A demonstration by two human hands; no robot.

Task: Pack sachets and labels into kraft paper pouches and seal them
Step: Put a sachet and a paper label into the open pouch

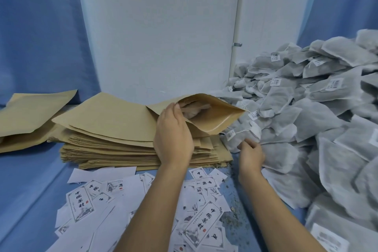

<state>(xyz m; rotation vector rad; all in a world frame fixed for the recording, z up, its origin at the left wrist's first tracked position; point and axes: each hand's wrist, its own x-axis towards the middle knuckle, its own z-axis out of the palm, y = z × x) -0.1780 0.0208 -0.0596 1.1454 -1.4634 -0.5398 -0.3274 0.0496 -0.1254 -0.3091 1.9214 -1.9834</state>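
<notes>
1. Nearest: printed labels (pixel 204 225) lie loose and overlapping across the blue table (pixel 36 180), some face up, some blank side up. Both forearms pass over them.
2. Fine crumbs (pixel 233 213) lie on the table between the labels and the sachet pile.
3. Right hand (pixel 251 154): at the near-left edge of the sachet pile, fingers curled onto the lower edge of one sachet (pixel 243 136) and holding it. That sachet rests on the pile, just beside the pouch stack, with a tag on a string.
4. Left hand (pixel 173 137): on top of the pouch stack, gripping the near lip of the open pouch (pixel 216 117), thumb at the mouth's edge.
5. The open pouch lies on the pouch stack (pixel 114 145), mouth held wide and facing right toward the sachets. There is a pale crumpled shape inside; can't tell what it is.
6. The stack is flat kraft pouches, edges fanned unevenly, sitting mid-table just behind the labels.
7. Left of the stack: more loose kraft pouches (pixel 34 112), lying flat, partly overlapping.
8. Right side: the sachet pile (pixel 319 108), grey mesh bags with small barcode tags, runs from the near right corner up to the back.
9. Back: white wall panel (pixel 159 26), blue curtain (pixel 38 26) on both sides.
</notes>
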